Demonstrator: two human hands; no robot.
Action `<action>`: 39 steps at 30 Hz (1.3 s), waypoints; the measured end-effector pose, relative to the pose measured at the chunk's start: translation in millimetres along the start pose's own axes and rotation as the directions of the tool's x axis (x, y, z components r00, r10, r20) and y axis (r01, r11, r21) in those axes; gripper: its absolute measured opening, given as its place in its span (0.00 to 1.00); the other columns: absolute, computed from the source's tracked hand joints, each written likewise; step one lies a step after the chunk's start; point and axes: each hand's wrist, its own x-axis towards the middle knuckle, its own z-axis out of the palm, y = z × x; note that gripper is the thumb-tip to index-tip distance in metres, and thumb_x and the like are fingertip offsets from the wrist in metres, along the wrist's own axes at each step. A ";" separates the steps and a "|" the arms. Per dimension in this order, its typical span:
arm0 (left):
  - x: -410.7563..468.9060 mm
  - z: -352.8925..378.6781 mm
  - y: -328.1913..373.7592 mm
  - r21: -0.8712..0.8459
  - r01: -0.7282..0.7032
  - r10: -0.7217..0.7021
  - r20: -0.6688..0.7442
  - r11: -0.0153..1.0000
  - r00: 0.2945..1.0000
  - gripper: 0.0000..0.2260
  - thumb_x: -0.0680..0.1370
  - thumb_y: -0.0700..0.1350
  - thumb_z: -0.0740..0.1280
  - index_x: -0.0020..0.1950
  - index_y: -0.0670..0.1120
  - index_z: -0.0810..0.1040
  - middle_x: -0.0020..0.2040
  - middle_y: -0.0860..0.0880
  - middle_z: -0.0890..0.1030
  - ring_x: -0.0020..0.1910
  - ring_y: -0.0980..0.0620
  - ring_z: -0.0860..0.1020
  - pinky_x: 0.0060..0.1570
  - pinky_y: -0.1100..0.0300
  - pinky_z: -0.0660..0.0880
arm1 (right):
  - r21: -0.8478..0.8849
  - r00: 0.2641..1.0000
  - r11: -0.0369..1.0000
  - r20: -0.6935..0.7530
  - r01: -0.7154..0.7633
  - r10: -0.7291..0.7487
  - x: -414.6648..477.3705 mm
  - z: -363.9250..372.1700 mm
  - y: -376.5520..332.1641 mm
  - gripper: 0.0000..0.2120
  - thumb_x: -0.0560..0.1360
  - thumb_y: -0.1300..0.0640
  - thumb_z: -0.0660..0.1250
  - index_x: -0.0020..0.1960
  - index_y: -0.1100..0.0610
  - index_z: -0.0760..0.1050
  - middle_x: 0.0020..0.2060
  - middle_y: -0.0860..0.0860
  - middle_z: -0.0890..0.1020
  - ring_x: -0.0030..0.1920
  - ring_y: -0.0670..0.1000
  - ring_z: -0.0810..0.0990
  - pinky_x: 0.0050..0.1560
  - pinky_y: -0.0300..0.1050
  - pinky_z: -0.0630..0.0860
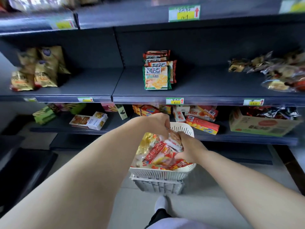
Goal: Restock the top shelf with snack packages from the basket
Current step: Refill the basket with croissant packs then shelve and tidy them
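A white slatted basket (158,174) stands on the floor before the shelves, filled with several red and orange snack packages (158,156). Both hands reach into it. My left hand (158,121) grips the top end of a snack package (174,139) over the basket's far side. My right hand (189,146) holds the same package from the right and below. Higher up, the dark shelf (206,86) carries a short row of green and red cracker packs (156,78).
Yellow snack bags (38,71) lie at the shelf's left, clear-wrapped pastries (277,71) at its right. The lower shelf holds boxes (89,120), red packs (202,124) and a cardboard carton (262,124). A second basket (158,185) sits under the first. My shoe (161,203) is just behind it.
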 end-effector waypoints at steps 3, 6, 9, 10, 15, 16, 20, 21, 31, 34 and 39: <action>-12.4 3.6 8.2 0.013 -0.014 0.016 -0.217 1.000 0.976 0.17 0.72 0.44 0.72 0.60 0.46 0.76 0.57 0.47 0.78 0.53 0.47 0.77 0.46 0.57 0.74 | 0.097 0.995 0.991 -0.040 -0.087 0.091 -12.7 -2.4 1.2 0.31 0.69 0.45 0.74 0.65 0.54 0.64 0.58 0.52 0.79 0.57 0.58 0.78 0.46 0.46 0.71; -27.8 6.0 7.5 -0.077 0.049 -0.082 -0.503 0.996 0.860 0.20 0.74 0.44 0.69 0.65 0.46 0.72 0.59 0.46 0.76 0.59 0.45 0.74 0.53 0.52 0.77 | 0.325 0.971 0.920 -0.022 -0.218 0.238 -21.8 -1.7 10.8 0.38 0.63 0.39 0.74 0.67 0.52 0.65 0.58 0.50 0.78 0.56 0.57 0.79 0.50 0.44 0.74; -41.5 9.6 -4.6 -0.182 0.133 -0.222 -0.677 0.974 0.702 0.19 0.74 0.43 0.67 0.64 0.44 0.71 0.61 0.45 0.75 0.62 0.44 0.71 0.55 0.49 0.75 | 0.697 0.942 0.662 0.057 -0.276 0.332 -36.7 -6.6 18.3 0.39 0.64 0.46 0.79 0.65 0.55 0.60 0.52 0.51 0.78 0.43 0.50 0.79 0.42 0.47 0.78; -44.0 12.3 -10.6 -0.241 0.181 -0.299 -0.668 0.953 0.682 0.18 0.74 0.44 0.67 0.64 0.44 0.70 0.61 0.46 0.75 0.62 0.43 0.70 0.54 0.49 0.74 | 0.770 0.934 0.567 0.104 -0.293 0.341 -40.1 -7.6 21.4 0.38 0.67 0.51 0.78 0.65 0.56 0.57 0.51 0.53 0.77 0.40 0.49 0.78 0.37 0.46 0.76; -66.5 29.1 -13.1 -0.436 0.344 -0.510 -0.356 0.832 0.783 0.15 0.78 0.51 0.66 0.55 0.42 0.70 0.45 0.46 0.78 0.47 0.46 0.77 0.45 0.56 0.75 | 0.898 0.930 0.345 0.154 -0.273 0.334 -45.7 -6.3 28.6 0.40 0.70 0.54 0.76 0.73 0.60 0.57 0.48 0.57 0.81 0.40 0.54 0.83 0.33 0.45 0.78; -69.6 34.1 -11.7 -0.467 0.350 -0.514 -0.289 0.812 0.807 0.16 0.79 0.53 0.65 0.57 0.41 0.71 0.45 0.46 0.77 0.45 0.47 0.77 0.43 0.57 0.74 | 0.910 0.931 0.316 0.159 -0.267 0.328 -47.3 -5.1 29.4 0.39 0.70 0.54 0.77 0.72 0.60 0.60 0.49 0.58 0.82 0.41 0.55 0.85 0.34 0.46 0.79; -73.8 54.0 -12.4 -0.673 0.323 -0.531 -0.122 0.665 0.838 0.23 0.80 0.62 0.59 0.64 0.45 0.76 0.59 0.45 0.79 0.55 0.44 0.77 0.55 0.50 0.72 | 0.939 0.952 0.243 0.183 -0.244 0.247 -57.9 -7.8 26.7 0.31 0.69 0.56 0.77 0.66 0.60 0.68 0.51 0.59 0.84 0.46 0.57 0.85 0.40 0.49 0.80; -76.5 57.1 -10.3 -0.739 0.317 -0.539 -0.074 0.594 0.839 0.23 0.79 0.63 0.58 0.63 0.48 0.76 0.58 0.47 0.80 0.54 0.46 0.78 0.56 0.49 0.72 | 0.945 0.957 0.227 0.187 -0.237 0.223 -59.6 -8.3 26.0 0.32 0.68 0.55 0.78 0.67 0.60 0.68 0.51 0.59 0.84 0.48 0.57 0.85 0.41 0.49 0.81; -87.6 51.4 17.7 -0.909 0.056 -0.458 -0.154 0.414 0.875 0.17 0.83 0.58 0.58 0.59 0.45 0.75 0.49 0.44 0.85 0.47 0.44 0.84 0.54 0.44 0.80 | 0.800 0.955 0.595 -0.107 -0.083 0.278 -69.5 -32.0 7.6 0.24 0.78 0.46 0.65 0.70 0.51 0.63 0.60 0.51 0.78 0.55 0.53 0.79 0.54 0.52 0.78; -88.9 40.7 29.7 -0.905 -0.063 -0.440 -0.265 0.421 0.858 0.17 0.83 0.56 0.57 0.58 0.45 0.75 0.49 0.43 0.85 0.46 0.45 0.84 0.48 0.48 0.81 | 0.818 0.942 0.575 -0.203 0.012 0.269 -71.1 -47.6 -0.6 0.26 0.79 0.49 0.63 0.73 0.48 0.56 0.56 0.50 0.78 0.49 0.51 0.81 0.46 0.51 0.81; -97.2 16.6 52.6 -0.895 -0.215 -0.433 -0.385 0.391 0.815 0.13 0.84 0.54 0.57 0.48 0.48 0.74 0.46 0.45 0.83 0.44 0.47 0.83 0.49 0.48 0.81 | 0.729 0.863 0.662 -0.437 0.175 0.253 -74.1 -75.9 -11.4 0.26 0.78 0.47 0.65 0.71 0.46 0.57 0.57 0.49 0.74 0.51 0.47 0.78 0.40 0.44 0.80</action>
